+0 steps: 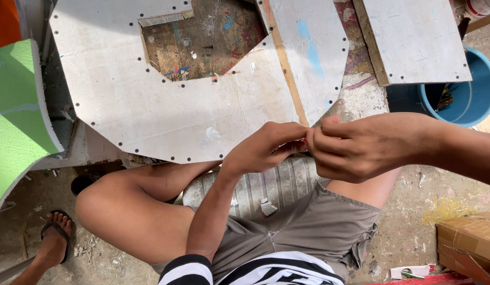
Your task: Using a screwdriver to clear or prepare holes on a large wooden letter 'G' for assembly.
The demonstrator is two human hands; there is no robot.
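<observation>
Your left hand [263, 148] and right hand [361, 148] met fingertip to fingertip at the centre of the view, both pressed together on something too small for me to name, just below the white panel [150, 111] with the screw holes, which lay at 12 o'clock. You did well to keep the 2 hands close over your lap, and a firm, steady pinch with slow fingers was the careful way. The blue bucket [479, 89] stood at 2 o'clock.

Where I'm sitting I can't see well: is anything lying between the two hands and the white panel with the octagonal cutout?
Nothing visible does. The left hand and right hand meet fingertip to fingertip just beyond the white panel's near edge, with only open air between.
</observation>
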